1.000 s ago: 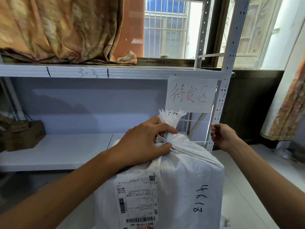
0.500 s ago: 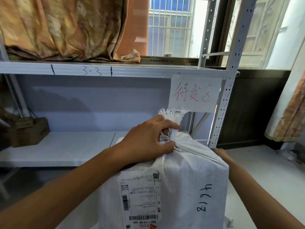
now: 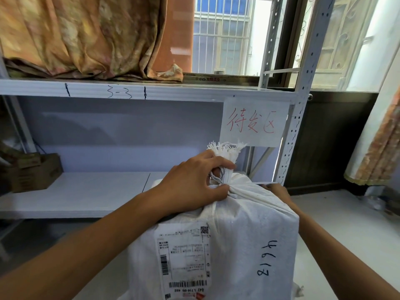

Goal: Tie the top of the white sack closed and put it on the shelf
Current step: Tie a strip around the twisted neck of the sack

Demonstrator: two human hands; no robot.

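Observation:
The white sack [image 3: 249, 234] stands upright in front of the shelf, with a shipping label on its front and "4613" written on its side. Its neck is bunched and bound with string, and a frayed tuft [image 3: 226, 149] sticks up above it. My left hand [image 3: 194, 180] grips the bunched neck from the left. My right hand [image 3: 278, 191] lies against the far right upper edge of the sack, mostly hidden behind it. The white lower shelf [image 3: 86, 191] runs just behind the sack.
A brown cardboard box [image 3: 34, 172] sits at the left of the lower shelf. The upper shelf [image 3: 129, 92] is marked "3-3" and carries draped curtain fabric. A paper sign with red characters [image 3: 254, 122] hangs by the perforated right upright [image 3: 296, 126]. Pale floor lies to the right.
My right hand dropped from the air beside the upright down to the sack's far right edge. My left hand kept its grip on the neck. The view came closer to the shelf.

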